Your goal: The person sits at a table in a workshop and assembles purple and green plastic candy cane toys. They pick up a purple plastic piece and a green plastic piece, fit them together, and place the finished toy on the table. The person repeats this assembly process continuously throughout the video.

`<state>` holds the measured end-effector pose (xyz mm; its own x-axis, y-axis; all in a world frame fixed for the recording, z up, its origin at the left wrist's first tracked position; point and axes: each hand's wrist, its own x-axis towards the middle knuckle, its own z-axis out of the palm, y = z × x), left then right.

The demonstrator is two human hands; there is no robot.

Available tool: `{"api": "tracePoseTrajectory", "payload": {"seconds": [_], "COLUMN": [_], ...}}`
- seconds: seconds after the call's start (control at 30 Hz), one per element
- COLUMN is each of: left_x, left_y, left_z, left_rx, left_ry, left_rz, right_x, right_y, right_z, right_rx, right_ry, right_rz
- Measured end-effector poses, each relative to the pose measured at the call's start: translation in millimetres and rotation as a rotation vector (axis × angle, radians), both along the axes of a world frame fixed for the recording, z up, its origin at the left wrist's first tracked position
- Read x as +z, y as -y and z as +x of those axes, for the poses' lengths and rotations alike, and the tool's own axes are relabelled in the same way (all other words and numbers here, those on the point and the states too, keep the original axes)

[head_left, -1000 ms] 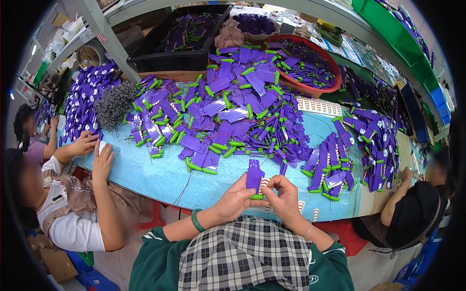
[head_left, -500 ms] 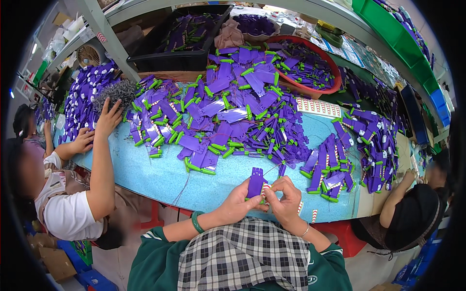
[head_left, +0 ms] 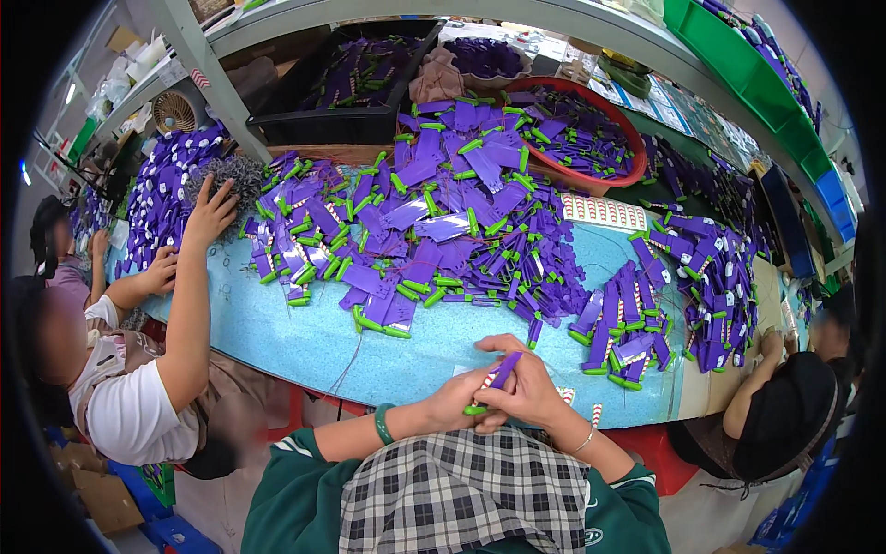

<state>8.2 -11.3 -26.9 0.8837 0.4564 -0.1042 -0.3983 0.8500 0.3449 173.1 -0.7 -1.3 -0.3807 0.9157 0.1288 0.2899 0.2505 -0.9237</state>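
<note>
Close to the table's front edge, my left hand (head_left: pixel 448 400) and my right hand (head_left: pixel 531 392) meet around one flat purple plastic piece (head_left: pixel 504 371) with a green end. It is tilted nearly edge-on, and a red-and-white striped sticker shows along its side. My right thumb presses near the green end, while the left fingers are partly hidden behind the piece. Small striped sticker strips (head_left: pixel 596 415) lie beside my right wrist. Beyond my hands spreads a large heap of similar purple-and-green pieces (head_left: pixel 434 231). A smaller pile (head_left: pixel 628 323) sits to the right.
A striped sticker sheet (head_left: pixel 604 211) lies behind the smaller pile. At the back stand a black tray (head_left: pixel 323 125) and a red basin (head_left: pixel 637 138) of pieces. At left, a co-worker's hand (head_left: pixel 210 217) touches a tangle of grey wire (head_left: pixel 238 175). Another person works at far right.
The purple piece has turned from showing its broad face to nearly edge-on. My right hand has shifted over it, with its fingers now wrapped across the piece.
</note>
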Motion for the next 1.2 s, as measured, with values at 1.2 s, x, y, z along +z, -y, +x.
{"api": "tracePoseTrajectory", "payload": {"seconds": [1.2], "left_x": [35], "left_y": [-12], "left_z": [-30], "left_rx": [1.031], "left_ry": [-0.679], "left_rz": [2.327], "right_x": [22], "right_y": [20], "right_z": [5], "right_rx": [0.146], "right_ry": [-0.382], "right_rz": [-0.820]}}
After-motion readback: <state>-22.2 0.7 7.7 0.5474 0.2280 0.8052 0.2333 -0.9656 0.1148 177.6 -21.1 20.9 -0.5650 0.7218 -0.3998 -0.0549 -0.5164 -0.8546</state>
